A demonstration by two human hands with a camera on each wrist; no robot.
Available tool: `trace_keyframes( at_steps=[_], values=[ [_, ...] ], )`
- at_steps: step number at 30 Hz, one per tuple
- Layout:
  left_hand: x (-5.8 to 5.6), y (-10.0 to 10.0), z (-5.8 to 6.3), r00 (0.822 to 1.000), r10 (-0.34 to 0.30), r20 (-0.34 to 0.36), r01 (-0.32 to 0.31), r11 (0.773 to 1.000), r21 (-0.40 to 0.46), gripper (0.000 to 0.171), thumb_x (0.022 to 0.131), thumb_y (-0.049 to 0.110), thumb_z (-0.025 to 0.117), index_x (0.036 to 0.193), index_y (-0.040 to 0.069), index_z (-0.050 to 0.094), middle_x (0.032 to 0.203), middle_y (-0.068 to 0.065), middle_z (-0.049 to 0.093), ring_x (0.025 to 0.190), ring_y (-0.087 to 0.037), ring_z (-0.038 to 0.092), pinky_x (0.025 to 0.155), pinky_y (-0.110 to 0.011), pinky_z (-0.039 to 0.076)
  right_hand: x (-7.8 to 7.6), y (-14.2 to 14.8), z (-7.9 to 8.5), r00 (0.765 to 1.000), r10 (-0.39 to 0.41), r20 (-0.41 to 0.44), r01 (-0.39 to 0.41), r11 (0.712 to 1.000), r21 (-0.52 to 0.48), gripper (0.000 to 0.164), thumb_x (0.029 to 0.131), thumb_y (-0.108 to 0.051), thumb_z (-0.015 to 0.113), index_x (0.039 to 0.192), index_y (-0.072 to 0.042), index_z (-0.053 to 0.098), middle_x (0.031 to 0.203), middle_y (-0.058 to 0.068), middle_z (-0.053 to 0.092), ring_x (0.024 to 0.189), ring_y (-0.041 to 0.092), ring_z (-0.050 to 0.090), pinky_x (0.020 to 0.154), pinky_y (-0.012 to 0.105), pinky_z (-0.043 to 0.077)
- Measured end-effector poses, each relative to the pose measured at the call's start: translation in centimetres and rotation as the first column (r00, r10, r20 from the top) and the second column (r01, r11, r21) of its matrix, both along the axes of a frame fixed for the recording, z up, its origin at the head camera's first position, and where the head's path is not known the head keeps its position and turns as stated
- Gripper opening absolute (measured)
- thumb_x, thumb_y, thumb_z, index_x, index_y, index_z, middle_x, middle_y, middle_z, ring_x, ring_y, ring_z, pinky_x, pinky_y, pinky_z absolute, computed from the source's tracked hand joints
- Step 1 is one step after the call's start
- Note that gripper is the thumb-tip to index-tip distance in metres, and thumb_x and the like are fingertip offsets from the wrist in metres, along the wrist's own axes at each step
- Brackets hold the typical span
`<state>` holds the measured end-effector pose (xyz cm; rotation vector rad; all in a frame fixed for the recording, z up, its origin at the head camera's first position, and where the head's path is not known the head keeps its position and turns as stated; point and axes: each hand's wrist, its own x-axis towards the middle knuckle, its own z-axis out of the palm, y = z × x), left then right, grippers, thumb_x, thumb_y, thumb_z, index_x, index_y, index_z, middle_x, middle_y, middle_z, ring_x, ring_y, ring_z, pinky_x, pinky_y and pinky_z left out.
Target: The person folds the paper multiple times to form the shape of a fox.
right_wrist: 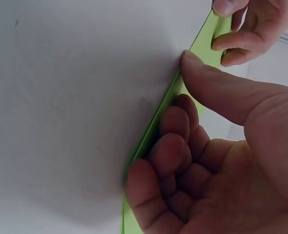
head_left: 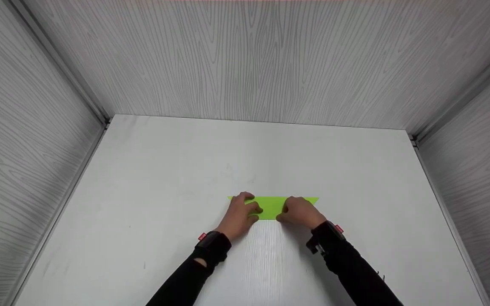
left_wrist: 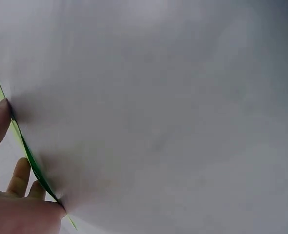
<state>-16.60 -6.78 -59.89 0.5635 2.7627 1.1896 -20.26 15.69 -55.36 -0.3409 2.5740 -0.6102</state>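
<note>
A strip of bright green folded paper (head_left: 272, 206) lies crosswise on the white tabletop, its two ends slanted. Toward its left end, my left hand (head_left: 238, 216) holds it with spread, bent fingers, the thumb at the near edge. On the right part, my right hand (head_left: 300, 211) holds it with curled fingers. The right thumb (right_wrist: 197, 68) touches the near edge, and the curled fingers line up along the same edge. From the left wrist, the paper (left_wrist: 31, 161) appears edge-on, its layers slightly parted between the fingertips.
Pale wood-grain panels stand behind the white tabletop (head_left: 177, 157) and along both sides. Grey metal strips run down its left and right edges. Black wrist bands (head_left: 214, 246) with red tags sit above both hands, over black sleeves.
</note>
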Motion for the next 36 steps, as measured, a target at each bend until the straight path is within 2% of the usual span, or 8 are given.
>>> trace_keyframes(
  at_steps=[6,8,10,12,14,24,30,36],
  values=[
    [0.0,0.1,0.0,0.999,0.02,-0.043,-0.022,0.998,-0.067,0.012,0.101,0.01,0.069,0.108,0.01,0.079,0.142,-0.02,0.056,0.136,-0.042,0.054,0.121,-0.055,0.04,0.2,-0.7,0.1,0.999,0.002,-0.035,-0.002,1.0,-0.014,0.016,0.088,-0.014,0.077,0.095,0.0,0.077,0.091,0.009,0.077,0.072,0.014,0.059,0.067,0.029,0.049],
    [0.0,0.2,0.0,0.998,0.026,-0.057,-0.031,0.996,-0.081,0.011,0.1,0.009,0.07,0.106,0.01,0.079,0.14,-0.02,0.058,0.133,-0.042,0.055,0.119,-0.055,0.042,0.2,-1.2,0.0,1.0,0.007,-0.029,-0.008,0.999,-0.035,0.014,0.088,-0.015,0.077,0.081,-0.004,0.073,0.076,0.002,0.068,0.066,0.011,0.052,0.061,0.027,0.043],
    [0.0,0.2,0.0,0.997,0.032,-0.063,-0.038,0.994,-0.103,0.01,0.099,0.009,0.071,0.105,0.011,0.08,0.139,-0.019,0.059,0.131,-0.041,0.057,0.118,-0.054,0.044,0.3,-1.7,-0.2,0.999,0.01,-0.032,-0.012,0.998,-0.061,0.027,0.089,-0.017,0.077,0.067,-0.01,0.063,0.063,-0.006,0.051,0.059,0.009,0.041,0.056,0.025,0.033],
    [-0.1,0.3,0.0,0.997,0.03,-0.074,-0.039,0.992,-0.119,0.01,0.098,0.009,0.072,0.104,0.011,0.08,0.138,-0.019,0.059,0.13,-0.041,0.058,0.116,-0.054,0.045,0.4,-2.3,-0.4,0.999,0.013,-0.037,-0.016,0.997,-0.079,0.041,0.091,-0.022,0.077,0.061,-0.016,0.051,0.059,-0.009,0.035,0.055,0.009,0.032,0.053,0.025,0.025],
    [-0.1,0.3,0.0,0.997,0.03,-0.074,-0.04,0.99,-0.134,0.01,0.098,0.009,0.073,0.104,0.012,0.08,0.137,-0.019,0.06,0.129,-0.04,0.059,0.115,-0.053,0.046,0.6,-2.8,-0.5,0.998,0.015,-0.063,-0.02,0.997,-0.078,0.047,0.091,-0.026,0.078,0.059,-0.019,0.046,0.056,-0.01,0.029,0.053,0.008,0.028,0.052,0.026,0.022],
    [-0.1,0.1,0.0,0.993,0.018,-0.114,-0.038,0.983,-0.178,0.009,0.098,0.012,0.074,0.105,0.014,0.079,0.136,-0.018,0.06,0.126,-0.039,0.061,0.112,-0.051,0.05,0.7,-3.9,-0.3,0.996,-0.011,-0.086,0.011,1.0,-0.002,0.04,0.088,-0.029,0.084,0.061,-0.013,0.059,0.059,-0.009,0.039,0.059,0.012,0.036,0.055,0.028,0.027],
    [-0.2,0.1,0.0,0.991,0.0,-0.133,-0.024,0.984,-0.177,0.011,0.099,0.013,0.073,0.107,0.014,0.08,0.137,-0.017,0.06,0.127,-0.038,0.06,0.112,-0.05,0.049,0.7,-3.9,-0.2,0.996,-0.021,-0.083,0.022,1.0,0.022,0.039,0.09,-0.026,0.082,0.067,-0.012,0.054,0.065,-0.006,0.041,0.062,0.014,0.04,0.058,0.028,0.031],
    [-0.3,0.0,-0.1,0.993,-0.007,-0.12,-0.014,0.984,-0.178,0.012,0.101,0.016,0.071,0.109,0.015,0.079,0.14,-0.017,0.059,0.129,-0.037,0.06,0.113,-0.049,0.049,0.5,-3.4,-0.1,0.999,0.006,-0.05,-0.003,0.999,0.042,0.045,0.094,-0.023,0.08,0.063,-0.015,0.048,0.06,-0.007,0.036,0.058,0.012,0.038,0.057,0.028,0.03]
  ],
)
